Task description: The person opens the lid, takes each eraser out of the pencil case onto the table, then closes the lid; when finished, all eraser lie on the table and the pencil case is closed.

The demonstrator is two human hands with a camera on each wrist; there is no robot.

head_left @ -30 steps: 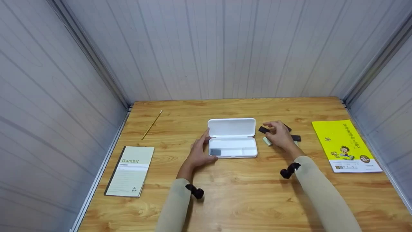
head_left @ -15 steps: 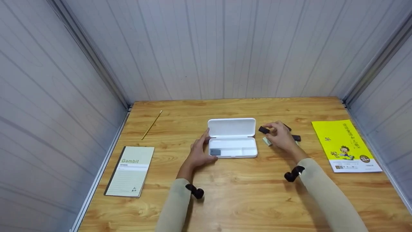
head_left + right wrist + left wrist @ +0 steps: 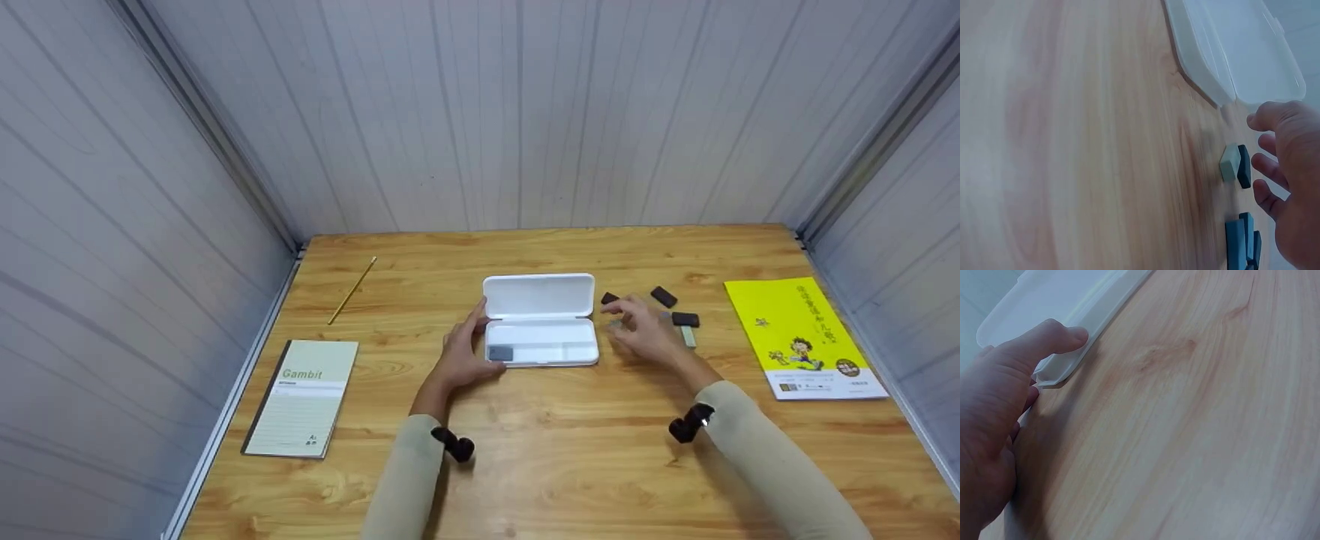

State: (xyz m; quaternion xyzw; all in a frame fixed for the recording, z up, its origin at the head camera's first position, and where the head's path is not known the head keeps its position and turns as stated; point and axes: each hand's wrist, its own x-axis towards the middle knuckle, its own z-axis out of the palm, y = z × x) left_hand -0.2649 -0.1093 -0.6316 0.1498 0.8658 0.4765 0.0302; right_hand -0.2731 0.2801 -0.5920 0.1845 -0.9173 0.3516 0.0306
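An open white pencil case (image 3: 580, 331) lies with its lid (image 3: 538, 295) tipped back. My left hand (image 3: 466, 355) holds its left end, thumb at the front edge and fingers behind. One dark grey eraser (image 3: 501, 353) sits in the front left compartment. My right hand (image 3: 646, 327) hovers right of the case, fingers loosely bent, nothing between them. Beneath its fingertips are a black eraser (image 3: 609, 298) and a pale green eraser (image 3: 1230, 162), both partly hidden in the head view. Two more black erasers (image 3: 664, 296) and another pale green one (image 3: 688, 337) lie close by on the right.
At the far left a yellow pencil (image 3: 352, 291) lies behind a notebook (image 3: 300, 401) marked Gambit. A yellow booklet (image 3: 784, 322) lies on the right of the wooden table (image 3: 555, 457). Pale panel walls (image 3: 465, 112) enclose the back and sides.
My right hand's fingertips have come away from the black eraser, which has shifted slightly left. More of the erasers behind that hand shows. The left hand stays on the pencil case.
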